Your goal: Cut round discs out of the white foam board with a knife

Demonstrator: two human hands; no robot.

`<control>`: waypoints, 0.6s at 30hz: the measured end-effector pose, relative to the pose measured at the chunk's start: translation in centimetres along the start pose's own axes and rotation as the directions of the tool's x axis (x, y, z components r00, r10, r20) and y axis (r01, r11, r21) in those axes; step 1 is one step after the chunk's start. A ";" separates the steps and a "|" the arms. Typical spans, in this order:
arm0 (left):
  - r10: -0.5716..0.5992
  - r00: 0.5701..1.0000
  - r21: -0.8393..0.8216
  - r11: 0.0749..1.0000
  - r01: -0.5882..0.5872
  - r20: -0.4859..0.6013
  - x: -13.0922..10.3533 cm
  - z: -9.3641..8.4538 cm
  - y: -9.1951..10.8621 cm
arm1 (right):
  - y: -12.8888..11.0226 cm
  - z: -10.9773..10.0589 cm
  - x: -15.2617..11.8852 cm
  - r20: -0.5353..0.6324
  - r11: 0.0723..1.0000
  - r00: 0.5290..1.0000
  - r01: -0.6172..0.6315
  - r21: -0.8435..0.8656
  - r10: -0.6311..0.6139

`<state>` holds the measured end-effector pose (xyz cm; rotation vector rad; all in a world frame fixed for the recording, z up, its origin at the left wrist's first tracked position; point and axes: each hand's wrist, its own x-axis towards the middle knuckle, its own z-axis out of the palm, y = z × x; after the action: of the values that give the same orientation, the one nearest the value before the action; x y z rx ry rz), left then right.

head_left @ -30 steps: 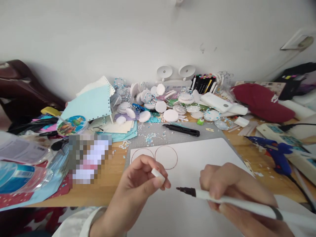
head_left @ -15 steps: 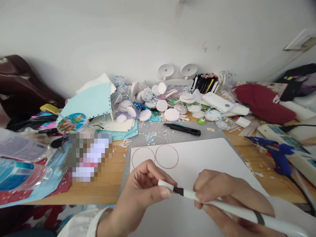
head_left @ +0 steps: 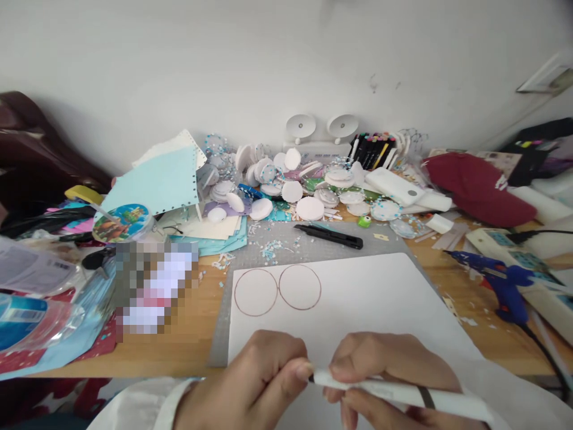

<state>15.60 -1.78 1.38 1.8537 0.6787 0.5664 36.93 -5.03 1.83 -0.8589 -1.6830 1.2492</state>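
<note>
My right hand (head_left: pixel 389 364) is closed round the barrel of a white marker (head_left: pixel 380 389) with a dark band, held slantwise over the paper. My left hand (head_left: pixel 264 376) is closed at the marker's left end, thumb and forefinger pinched together. Its curled fingers hide the white cap seen in the earlier frame; a bit of dark collar shows beside the thumb. Below both hands lies a white sheet of paper (head_left: pixel 371 292). Two brown circle outlines, a left circle (head_left: pixel 256 315) and a right circle (head_left: pixel 300 309), touch side by side near its upper left corner.
The sheet lies on a grey cutting mat (head_left: pixel 273 230) with a black utility knife (head_left: pixel 329 236) behind. White discs (head_left: pixel 310 209) pile up near the wall. A blue glue gun (head_left: pixel 505 278) and red cap (head_left: pixel 478 186) are right; a phone with a blurred screen (head_left: pixel 156 292) is left.
Both hands have moved down slightly with the marker. My left fingers have curled over the marker's end, hiding the cap and most of the dark collar. The view has shifted a little.
</note>
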 end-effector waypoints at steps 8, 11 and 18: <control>-0.030 0.857 0.380 0.888 0.259 -0.514 5.8 -6.9 -4.7 | 6.1 -7.2 7.2 -0.041 0.739 0.995 0.043 -0.672 -0.095; -0.049 0.791 0.459 0.792 0.404 -0.610 8.0 -10.1 -8.0 | 10.4 -10.5 9.6 -0.112 0.573 0.981 -0.001 -0.820 -0.158; 0.030 0.797 0.644 0.608 0.465 -0.603 9.6 -10.0 -9.0 | 14.1 -13.3 11.2 -0.093 0.449 0.988 -0.028 -0.893 -0.124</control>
<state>14.29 14.13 -2.80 2.3291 1.7859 0.7247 45.11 13.69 -7.27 -1.4503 -2.2168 0.0931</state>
